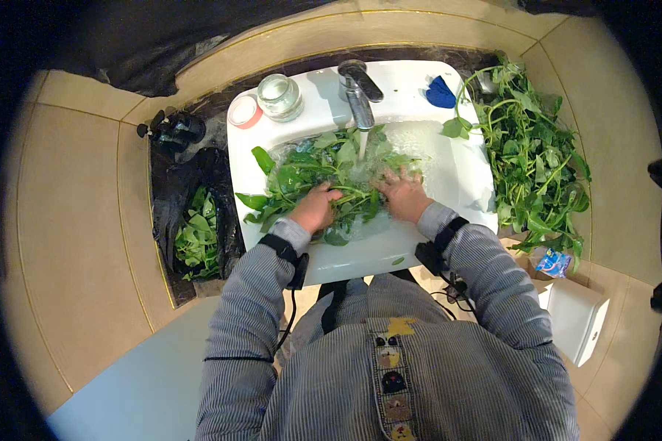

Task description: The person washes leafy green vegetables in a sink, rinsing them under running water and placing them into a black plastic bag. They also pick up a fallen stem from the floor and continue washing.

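Note:
Water runs from the chrome faucet [359,98] into a white washbasin [358,263] that holds water and leafy green stems [303,171]. My left hand [315,208] grips a bunch of these stems, its thumb lying over them. To the right of the stream, my right hand [404,193] is spread at the water, its fingers apart and partly under the surface. Loose leaves lie by its fingertips; a firm hold on any of them does not show. Some leaves rest over the basin's left rim.
A glass jar [280,99], its pink-rimmed lid [244,112] and a blue item [440,92] sit on the basin's back ledge. More greens [535,160] heap on the right counter. At left, a black plastic bag [168,220] holds greens near dark pump bottles [174,130]. A white bin [574,317] stands lower right.

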A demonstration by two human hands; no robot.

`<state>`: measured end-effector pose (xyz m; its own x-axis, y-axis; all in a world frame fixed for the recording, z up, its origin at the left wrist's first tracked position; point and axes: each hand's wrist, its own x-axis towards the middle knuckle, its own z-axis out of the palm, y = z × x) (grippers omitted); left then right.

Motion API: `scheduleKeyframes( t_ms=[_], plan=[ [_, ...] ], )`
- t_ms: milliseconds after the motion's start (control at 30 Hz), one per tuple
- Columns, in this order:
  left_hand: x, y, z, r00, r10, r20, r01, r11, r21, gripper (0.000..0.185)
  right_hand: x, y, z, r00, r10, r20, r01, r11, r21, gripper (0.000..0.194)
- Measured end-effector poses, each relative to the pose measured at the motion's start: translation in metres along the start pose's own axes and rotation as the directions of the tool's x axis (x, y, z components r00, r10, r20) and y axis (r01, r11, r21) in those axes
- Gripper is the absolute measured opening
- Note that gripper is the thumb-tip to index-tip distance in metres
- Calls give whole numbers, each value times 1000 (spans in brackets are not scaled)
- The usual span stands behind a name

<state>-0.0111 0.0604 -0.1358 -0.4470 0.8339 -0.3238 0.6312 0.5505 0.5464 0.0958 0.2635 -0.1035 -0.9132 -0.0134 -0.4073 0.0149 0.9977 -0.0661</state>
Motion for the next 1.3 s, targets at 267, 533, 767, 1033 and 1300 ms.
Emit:
scheduleKeyframes(
  t_ms=[267, 533, 767, 1033, 1300],
  plan=[
    [2, -4, -35, 998, 37, -54, -42, 995, -88, 29, 15, -13, -22, 985, 159, -68, -126, 928, 351, 44],
    [-41, 18, -70, 875, 265, -405, -238, 964, 117, 18, -32, -26, -53, 811, -8, -586, 82, 992, 99, 49],
    [-42, 16, -10, 980, 165, 115, -187, 956, 225, 32, -23, -15, 7, 979, -193, -64, 200, 972, 123, 40],
    [-11, 13, 3, 991, -24, 130, 22, 1000, 10, 37, 1, 27, 5, 958, -260, -117, 278, 759, 589, 26],
    [-36, 57, -49, 979, -56, 197, -15, 940, 340, 26, 29, 58, 11, 931, 272, -242, -44, 744, 667, 42]
  ],
)
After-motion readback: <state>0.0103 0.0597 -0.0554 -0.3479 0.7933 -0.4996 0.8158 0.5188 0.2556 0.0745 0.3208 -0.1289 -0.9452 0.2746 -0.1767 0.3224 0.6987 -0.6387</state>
